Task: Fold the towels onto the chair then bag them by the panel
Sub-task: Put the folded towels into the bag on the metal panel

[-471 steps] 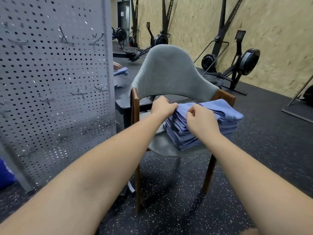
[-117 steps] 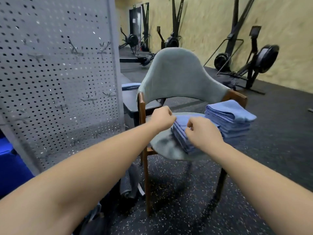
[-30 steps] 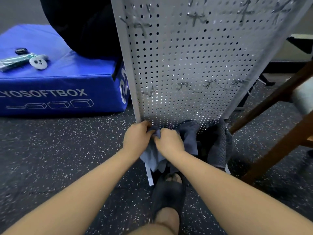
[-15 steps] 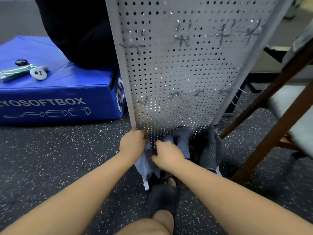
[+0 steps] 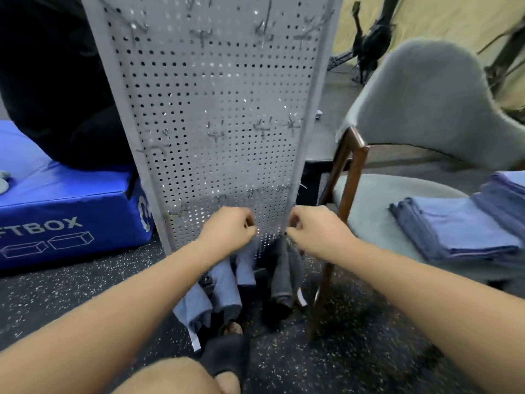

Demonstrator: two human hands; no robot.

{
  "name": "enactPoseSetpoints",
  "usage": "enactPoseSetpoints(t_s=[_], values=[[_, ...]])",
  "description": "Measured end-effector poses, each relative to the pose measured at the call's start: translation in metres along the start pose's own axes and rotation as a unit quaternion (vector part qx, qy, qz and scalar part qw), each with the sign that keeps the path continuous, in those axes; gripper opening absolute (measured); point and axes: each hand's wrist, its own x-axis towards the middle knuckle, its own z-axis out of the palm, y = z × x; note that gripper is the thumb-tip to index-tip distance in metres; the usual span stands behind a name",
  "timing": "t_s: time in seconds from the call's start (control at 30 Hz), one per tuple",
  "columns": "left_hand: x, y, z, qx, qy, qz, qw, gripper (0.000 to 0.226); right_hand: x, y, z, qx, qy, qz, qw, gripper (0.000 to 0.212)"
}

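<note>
My left hand [image 5: 230, 226] and my right hand [image 5: 312, 228] are closed fists, a hand's width apart, in front of the foot of the grey perforated panel [image 5: 213, 109]. Each pinches an upper edge of a limp fabric bag [image 5: 227, 282]. Its blue part hangs under my left hand and its dark grey part [image 5: 282, 280] under my right, both reaching the floor. Two stacks of folded blue towels [image 5: 457, 226] lie on the grey seat of the chair [image 5: 369, 203] at the right. The further stack [image 5: 505, 191] runs off the frame edge.
A blue soft box [image 5: 71, 214] sits on the floor left of the panel, with a dark mass on top. The chair's wooden leg [image 5: 346, 194] stands just right of my right hand. My foot in a dark slipper [image 5: 227, 356] is below the bag.
My hands have risen from the floor and moved apart, pulling the bag's edges up and open. The view has swung right, so the chair and the towel stacks show again.
</note>
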Motion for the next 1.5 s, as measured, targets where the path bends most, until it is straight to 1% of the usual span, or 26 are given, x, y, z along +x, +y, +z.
enactPoseSetpoints(t_s=[0.07, 0.23, 0.4, 0.53, 0.57, 0.63, 0.73, 0.9, 0.93, 1.03, 1.13, 1.2, 1.27, 1.33, 1.37, 1.43, 1.5], values=[[0.006, 0.036, -0.012, -0.001, 0.001, 0.037, 0.999, 0.012, -0.013, 0.017, -0.026, 0.007, 0.030, 0.015, 0.999, 0.011], [0.020, 0.126, -0.033, -0.014, -0.006, 0.104, 0.994, 0.010, -0.053, 0.058, -0.079, 0.006, 0.071, 0.077, 0.994, 0.011], [0.037, 0.214, -0.035, -0.033, -0.024, 0.165, 0.985, 0.014, -0.075, 0.111, -0.102, 0.015, 0.128, 0.157, 0.979, 0.012], [0.060, 0.268, -0.014, -0.078, -0.066, 0.167, 0.981, 0.018, -0.085, 0.145, -0.106, 0.008, 0.159, 0.204, 0.966, 0.034], [0.066, 0.279, -0.006, -0.096, -0.068, 0.161, 0.980, 0.017, -0.088, 0.150, -0.106, 0.008, 0.161, 0.207, 0.965, 0.034], [0.079, 0.297, 0.014, -0.140, -0.055, 0.143, 0.978, 0.014, -0.092, 0.159, -0.104, 0.006, 0.161, 0.211, 0.964, 0.027], [0.092, 0.313, 0.048, -0.162, -0.039, 0.119, 0.979, 0.017, -0.097, 0.172, -0.103, 0.004, 0.168, 0.219, 0.961, 0.015], [0.113, 0.321, 0.082, -0.163, -0.069, 0.090, 0.980, 0.047, -0.096, 0.189, -0.103, 0.025, 0.185, 0.244, 0.952, 0.017], [0.116, 0.322, 0.085, -0.158, -0.071, 0.088, 0.981, 0.047, -0.096, 0.193, -0.102, 0.035, 0.189, 0.250, 0.949, 0.018], [0.120, 0.326, 0.084, -0.155, -0.076, 0.095, 0.980, 0.027, -0.096, 0.200, -0.103, 0.083, 0.213, 0.268, 0.936, 0.013], [0.116, 0.327, 0.078, -0.166, -0.094, 0.085, 0.978, 0.020, -0.099, 0.205, -0.106, 0.125, 0.239, 0.282, 0.921, 0.013], [0.112, 0.329, 0.074, -0.196, -0.108, 0.083, 0.971, 0.008, -0.100, 0.208, -0.108, 0.140, 0.247, 0.302, 0.910, 0.019], [0.105, 0.332, 0.067, -0.268, -0.114, 0.071, 0.954, 0.006, -0.099, 0.208, -0.111, 0.170, 0.248, 0.323, 0.897, 0.030], [0.093, 0.336, 0.055, -0.329, -0.104, 0.073, 0.936, 0.009, -0.099, 0.207, -0.117, 0.212, 0.251, 0.330, 0.885, 0.047], [0.086, 0.338, 0.049, -0.350, -0.104, 0.085, 0.927, 0.014, -0.099, 0.206, -0.122, 0.250, 0.254, 0.333, 0.873, 0.055], [0.068, 0.339, 0.037, -0.378, -0.112, 0.121, 0.911, 0.022, -0.100, 0.202, -0.131, 0.352, 0.252, 0.343, 0.833, 0.064], [0.050, 0.335, 0.030, -0.389, -0.115, 0.149, 0.902, 0.027, -0.102, 0.196, -0.139, 0.437, 0.238, 0.346, 0.795, 0.063]])
